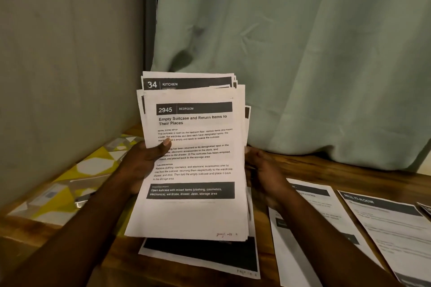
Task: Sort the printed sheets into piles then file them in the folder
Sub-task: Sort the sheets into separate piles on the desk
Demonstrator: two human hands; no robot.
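A stack of printed sheets (193,214) is held upright over the wooden table (326,168). Its front sheet is headed "2945 BEDROOM"; a sheet headed "34 KITCHEN" (186,82) sticks out behind it. My left hand (144,161) grips the stack's left edge, thumb on the front sheet. My right hand (261,170) holds the right edge with its fingers behind the paper. Sorted sheets lie flat on the table: one below the stack (203,256), one under my right forearm (303,235), and one headed "MULTI-ROOM" (391,223). The patterned yellow folder (60,193) lies at the left.
A grey wall stands to the left and a pale green curtain (303,53) hangs behind the table. The corner of another sheet (425,208) shows at the right edge of the view.
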